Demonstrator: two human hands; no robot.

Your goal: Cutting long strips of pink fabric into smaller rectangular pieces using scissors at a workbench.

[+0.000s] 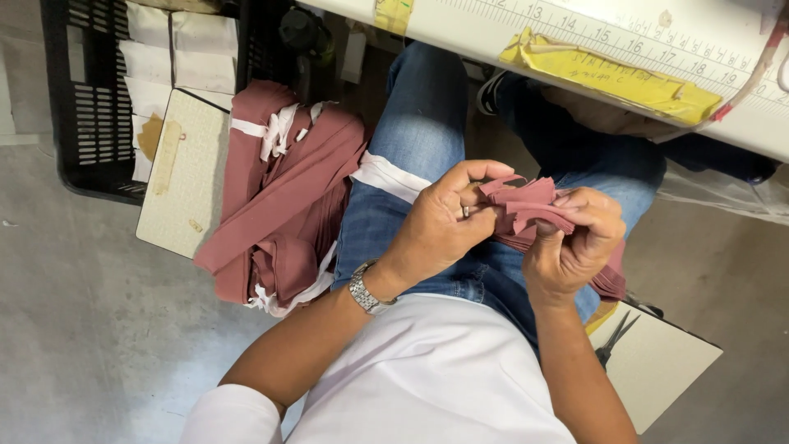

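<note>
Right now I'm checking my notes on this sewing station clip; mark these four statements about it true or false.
1. Both hands, left hand and right hand, hold the pink fabric strips. True.
2. The wristwatch is on the right wrist. False: the left.
3. The fabric pile is blue. False: dusty pink with white bands.
4. Scissors lie on the board beside the right arm. True.
</note>
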